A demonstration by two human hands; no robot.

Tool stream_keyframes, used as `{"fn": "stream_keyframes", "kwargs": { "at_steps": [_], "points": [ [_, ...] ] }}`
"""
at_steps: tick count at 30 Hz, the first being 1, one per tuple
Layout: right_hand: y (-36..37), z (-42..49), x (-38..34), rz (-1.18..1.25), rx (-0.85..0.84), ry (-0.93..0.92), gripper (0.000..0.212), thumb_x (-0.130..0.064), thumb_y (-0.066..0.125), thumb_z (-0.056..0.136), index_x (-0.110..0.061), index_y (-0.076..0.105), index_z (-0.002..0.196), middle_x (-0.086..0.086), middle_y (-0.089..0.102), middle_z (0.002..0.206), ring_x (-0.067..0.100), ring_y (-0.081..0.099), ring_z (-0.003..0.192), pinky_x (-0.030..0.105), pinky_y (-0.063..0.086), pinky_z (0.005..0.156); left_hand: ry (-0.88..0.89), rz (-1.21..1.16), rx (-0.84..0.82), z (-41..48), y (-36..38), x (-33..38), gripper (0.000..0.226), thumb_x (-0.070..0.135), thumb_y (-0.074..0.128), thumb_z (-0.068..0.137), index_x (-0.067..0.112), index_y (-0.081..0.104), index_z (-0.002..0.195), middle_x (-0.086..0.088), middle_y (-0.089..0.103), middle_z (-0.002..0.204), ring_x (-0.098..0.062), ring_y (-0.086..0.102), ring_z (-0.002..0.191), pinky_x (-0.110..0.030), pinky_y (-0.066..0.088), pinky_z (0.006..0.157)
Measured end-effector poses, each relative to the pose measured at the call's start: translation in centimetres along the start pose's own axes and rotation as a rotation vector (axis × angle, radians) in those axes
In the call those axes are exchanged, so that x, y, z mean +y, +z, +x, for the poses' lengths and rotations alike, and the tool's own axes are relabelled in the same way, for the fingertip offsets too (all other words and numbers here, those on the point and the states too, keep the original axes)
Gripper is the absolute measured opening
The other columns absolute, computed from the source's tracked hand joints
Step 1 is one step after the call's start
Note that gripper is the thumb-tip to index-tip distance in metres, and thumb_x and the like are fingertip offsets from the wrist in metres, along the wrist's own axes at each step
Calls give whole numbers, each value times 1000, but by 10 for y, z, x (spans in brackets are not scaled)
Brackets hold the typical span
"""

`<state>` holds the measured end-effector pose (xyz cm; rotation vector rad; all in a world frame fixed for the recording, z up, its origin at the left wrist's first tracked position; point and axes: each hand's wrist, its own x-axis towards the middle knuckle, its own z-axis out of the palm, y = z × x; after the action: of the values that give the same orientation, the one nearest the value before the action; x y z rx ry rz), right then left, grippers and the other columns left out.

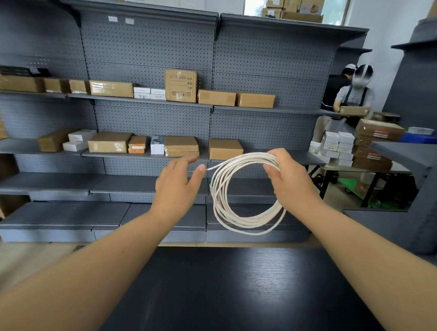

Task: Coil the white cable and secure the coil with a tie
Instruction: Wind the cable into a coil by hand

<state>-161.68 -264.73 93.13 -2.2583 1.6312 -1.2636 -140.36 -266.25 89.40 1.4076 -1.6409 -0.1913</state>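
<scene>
At the far left, grey shelves [45, 150] carried brown cartons and small white boxes, while the lower boards stood bare. Both forearms reached forward over a dark table [242, 296], whose far edge ran straight across below the wrists, with a strip of pale floor between it and the shelving. The left hand [177, 185] was raised in the air with its fingers loosely spread, and its thumb tip met the loose end of the white cable [244, 221]; whether it truly pinched that end could not be told. Just to the right the cable hung as a round coil of several turns, clear of the table and in front of the shelves, touching neither. The right hand [288, 180] was closed around the top right of the coil, its fingers wrapped over the gathered strands. Open air lay beneath the coil down to the table edge. At the far right another person [354, 97] stood by stacked boxes behind a second table, well apart from the hands
</scene>
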Motion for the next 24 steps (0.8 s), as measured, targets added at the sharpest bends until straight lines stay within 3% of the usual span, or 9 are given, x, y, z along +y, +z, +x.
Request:
{"fn": "stream_keyframes", "kwargs": {
  "at_steps": [3, 6, 12, 19, 22, 24],
  "points": [
    [-2, 0, 1, -32, -20, -25, 17, -18, 43, 97, -11, 49, 111, 4, 54, 89, 23, 48, 81, 31, 31, 67, 58, 146, 39, -1, 1, 1, 37, 39, 37, 96, 20, 56, 123, 0, 55, 128, -21, 45, 123, -42, 27, 108],
    [-5, 0, 1, -71, -30, -51, 17, -18, 44, 97, -9, 50, 111, 7, 55, 92, 26, 50, 85, 35, 37, 72, 162, 307, 104, 0, -2, 6, 35, 39, 36, 97, 23, 64, 111, 4, 58, 124, -20, 40, 128, -43, 8, 113],
    [-6, 2, 3, -90, -5, -49, 17, -16, 44, 96, -8, 50, 110, 5, 53, 94, 25, 50, 87, 36, 38, 74, 289, 457, 35, -7, -3, 11, 71, 59, 4, 84, 29, 66, 100, 12, 61, 118, -19, 30, 137, -40, -12, 110],
    [-4, 2, 4, -74, 20, -46, 16, -15, 44, 96, -11, 50, 110, 2, 52, 93, 22, 49, 86, 31, 34, 71, 344, 658, -39, -13, -5, 25, 84, 80, 9, 71, 33, 62, 116, 9, 42, 145, -17, 3, 146, -38, -36, 98],
    [-3, 1, 4, -82, 21, -55, 17, -15, 44, 96, -9, 50, 111, 2, 52, 92, 22, 49, 86, 32, 35, 72, 351, 737, -88, -11, -6, 28, 73, 79, 21, 78, 30, 67, 107, 7, 32, 151, -17, -4, 146, -39, -37, 96],
    [-2, 1, 3, -78, 30, -58, 17, -15, 44, 96, -9, 50, 111, 2, 52, 92, 22, 48, 86, 32, 34, 71, 369, 754, -125, -11, -3, 29, 69, 74, 25, 81, 24, 67, 102, 5, 38, 148, -17, 4, 146, -41, -31, 103]
  ]
}}
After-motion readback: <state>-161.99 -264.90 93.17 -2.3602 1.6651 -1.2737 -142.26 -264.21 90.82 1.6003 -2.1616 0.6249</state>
